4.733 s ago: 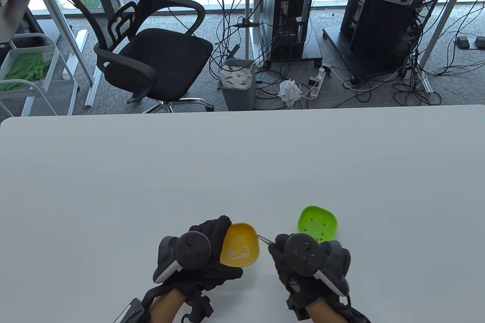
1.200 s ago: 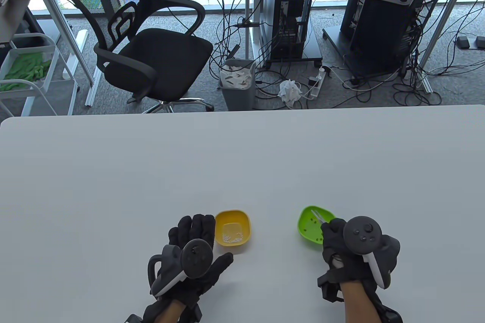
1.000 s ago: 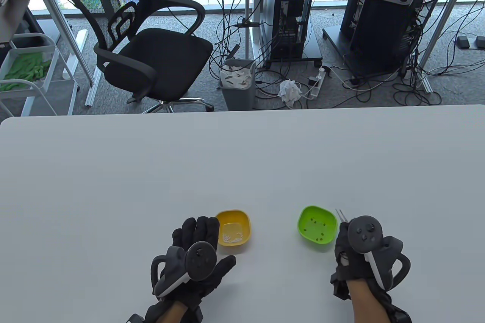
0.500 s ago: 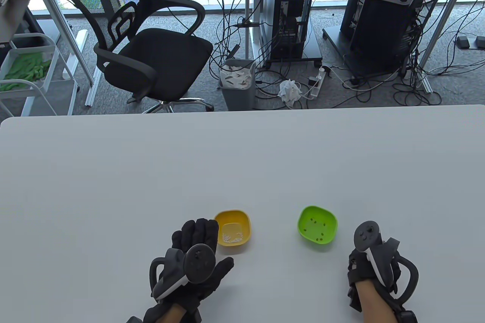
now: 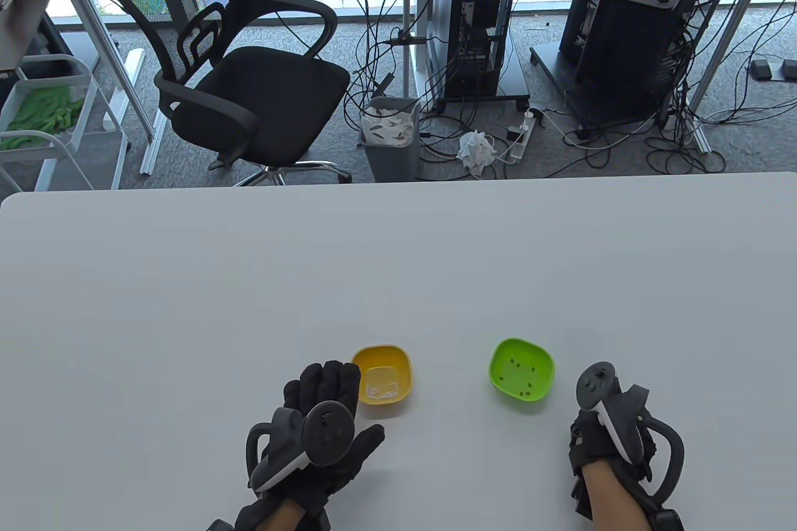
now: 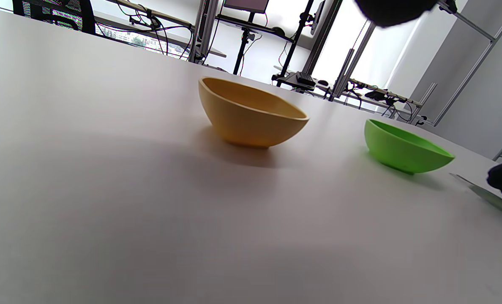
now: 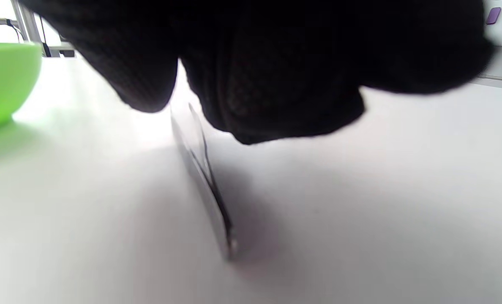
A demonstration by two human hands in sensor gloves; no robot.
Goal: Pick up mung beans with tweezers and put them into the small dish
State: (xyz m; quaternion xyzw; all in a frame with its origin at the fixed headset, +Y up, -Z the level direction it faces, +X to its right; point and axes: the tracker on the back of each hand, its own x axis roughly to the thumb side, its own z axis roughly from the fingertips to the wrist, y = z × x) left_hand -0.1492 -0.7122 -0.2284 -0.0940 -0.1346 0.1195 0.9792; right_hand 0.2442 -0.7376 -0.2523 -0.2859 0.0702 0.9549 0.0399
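Observation:
The yellow dish (image 5: 398, 363) stands at the near middle of the table and has pale specks inside; it also shows in the left wrist view (image 6: 249, 114). The green dish (image 5: 542, 363), to its right, holds several dark mung beans (image 5: 522, 376). My left hand (image 5: 339, 394) rests flat on the table, fingers stretched, its fingertips beside the yellow dish. My right hand (image 5: 598, 431) rests low on the table, right of the green dish. In the right wrist view its fingers (image 7: 276, 63) hold the metal tweezers (image 7: 202, 173), whose end touches the table. The tweezers are hidden in the table view.
The white table (image 5: 398, 269) stretches far back and to both sides. Its front edge is just below my wrists. An office chair (image 5: 243, 76), a bin (image 5: 391, 139) and computer towers (image 5: 473, 14) stand on the floor beyond the far edge.
My right hand has pulled the tweezers out of the green dish and come down to the table on its right. My left hand has let go of the yellow dish and lies flat.

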